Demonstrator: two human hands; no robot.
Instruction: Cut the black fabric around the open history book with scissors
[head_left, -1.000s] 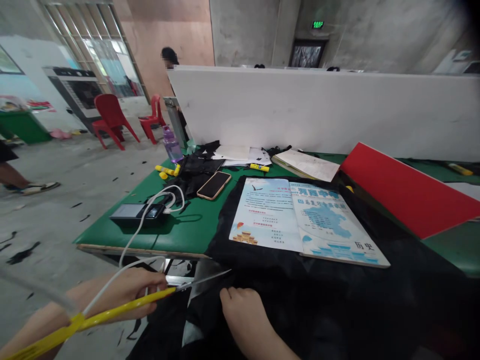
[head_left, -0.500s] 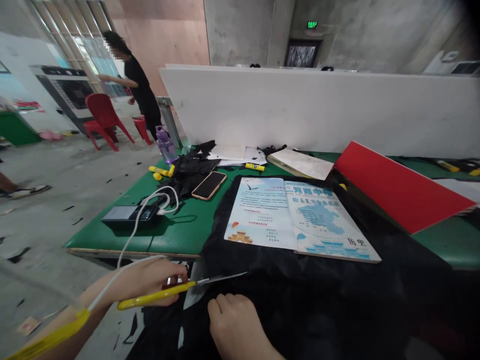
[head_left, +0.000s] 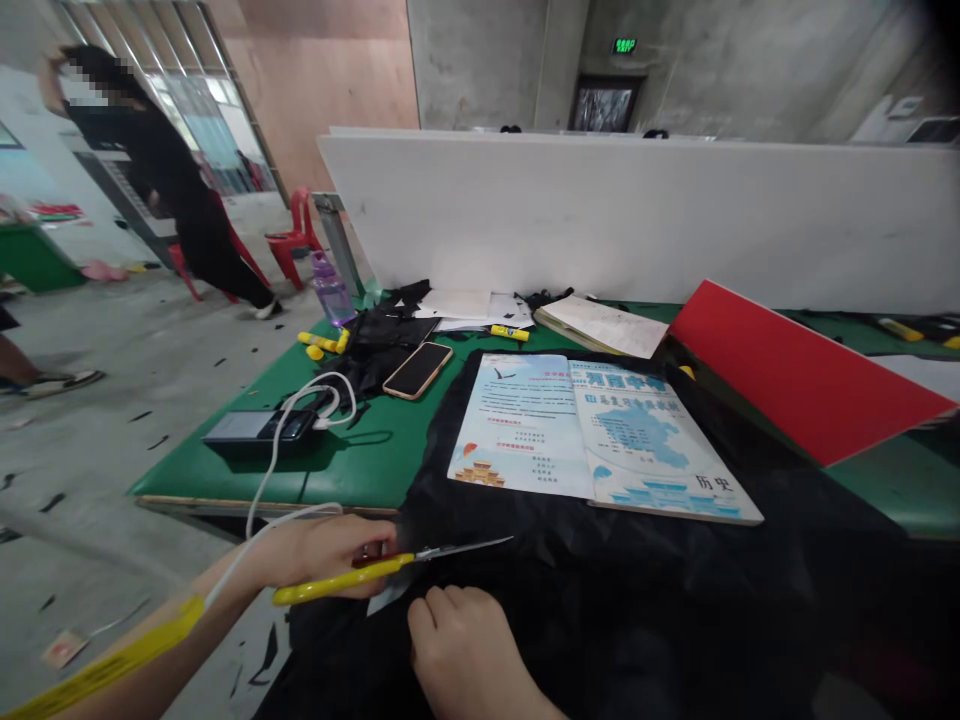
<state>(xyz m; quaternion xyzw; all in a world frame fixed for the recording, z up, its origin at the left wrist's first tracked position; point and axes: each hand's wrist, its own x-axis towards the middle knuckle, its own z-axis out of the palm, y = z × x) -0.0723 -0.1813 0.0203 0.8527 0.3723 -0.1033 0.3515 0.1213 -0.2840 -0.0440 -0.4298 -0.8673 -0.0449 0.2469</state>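
Observation:
My left hand (head_left: 330, 555) is closed around the yellow handles of the scissors (head_left: 345, 580). Their blades look nearly closed and point right, over a large black cloth (head_left: 645, 600) draped across the table's front. Just below the blades, my right hand (head_left: 461, 635) rests on the cloth with curled fingers, gripping it. A small pale piece (head_left: 388, 597) shows between the two hands. An open book (head_left: 637, 440) lies cover side up on the cloth, beyond my hands.
A green table (head_left: 360, 465) carries a power bank (head_left: 259, 428) with a white cable, a phone (head_left: 418, 370), black scraps, a glue stick (head_left: 510, 333) and a purple bottle (head_left: 332, 290). A red board (head_left: 795, 370) leans at right. A person (head_left: 165, 170) walks behind at left.
My left hand and the scissors have moved right, nearer my right hand, which has shifted slightly left. The person in the background has moved left and raised an arm to the head.

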